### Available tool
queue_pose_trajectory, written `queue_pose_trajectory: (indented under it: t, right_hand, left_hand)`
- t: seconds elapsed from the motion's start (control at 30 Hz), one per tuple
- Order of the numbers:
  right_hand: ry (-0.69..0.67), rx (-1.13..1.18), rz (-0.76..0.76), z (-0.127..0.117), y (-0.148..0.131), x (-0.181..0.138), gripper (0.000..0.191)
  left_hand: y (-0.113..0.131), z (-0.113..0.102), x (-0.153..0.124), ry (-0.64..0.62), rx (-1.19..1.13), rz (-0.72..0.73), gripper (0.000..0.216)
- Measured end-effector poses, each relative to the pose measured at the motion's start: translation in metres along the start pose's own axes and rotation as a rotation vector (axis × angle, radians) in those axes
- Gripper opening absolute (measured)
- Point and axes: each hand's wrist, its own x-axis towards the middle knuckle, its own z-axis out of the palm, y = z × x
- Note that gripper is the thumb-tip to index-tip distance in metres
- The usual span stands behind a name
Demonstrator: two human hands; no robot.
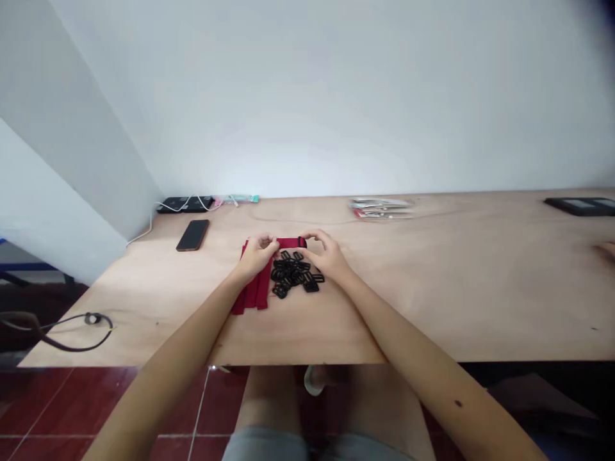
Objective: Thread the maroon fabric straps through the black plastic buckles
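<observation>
A short red strap [288,243] stretches between my two hands above the table. My left hand [259,253] pinches its left end between thumb and fingers. At its right end sits a black slide buckle [302,242], which my right hand [327,253] holds between thumb and fingertips. Just below the hands lies a pile of black plastic buckles [292,272]. Several more red straps [254,291] lie side by side left of the pile, partly covered by my left hand and wrist.
On the wooden table [432,288], a phone [193,235] lies at left, near black boxes [185,205] with a white cable. Plastic packets [379,208] rest by the wall. A black device [581,206] and another person's hand [606,248] are at far right. A dark cable [72,346] loops over the left edge.
</observation>
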Motion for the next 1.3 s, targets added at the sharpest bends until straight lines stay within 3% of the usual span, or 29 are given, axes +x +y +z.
queue_pose_trajectory:
  t: [0.17, 0.33, 0.57, 0.73, 0.87, 0.97, 1.17, 1.3]
  right_hand:
    - [-0.032, -0.013, -0.019, 0.001, 0.008, 0.003, 0.022]
    - [0.004, -0.118, 0.02, 0.003, 0.035, 0.013, 0.018]
    - [-0.102, -0.218, 0.134, 0.003, 0.064, 0.016, 0.009]
    - [-0.205, -0.27, 0.079, 0.003, 0.069, 0.027, 0.006]
    - [-0.197, -0.28, 0.076, 0.004, 0.072, 0.036, 0.006]
    - [-0.219, -0.231, 0.093, 0.007, 0.072, 0.035, 0.015]
    - [-0.076, -0.132, 0.097, -0.006, 0.061, 0.017, 0.028]
    - [-0.206, -0.108, 0.195, -0.028, 0.05, 0.002, 0.031]
  left_hand:
    - [-0.004, 0.001, 0.002, 0.072, -0.076, -0.015, 0.025]
    - [-0.015, -0.003, 0.011, 0.132, -0.135, -0.028, 0.037]
    - [-0.015, -0.022, 0.014, 0.261, 0.272, 0.124, 0.023]
    - [-0.005, -0.029, 0.005, 0.138, 0.734, 0.18, 0.004]
    - [-0.005, -0.025, -0.001, 0.039, 0.893, 0.156, 0.013]
    - [-0.007, -0.026, -0.002, 0.013, 0.904, 0.117, 0.021]
    - [-0.015, -0.031, 0.001, 0.026, 0.747, 0.07, 0.038]
    - [-0.015, -0.028, 0.003, 0.046, 0.589, 0.053, 0.042]
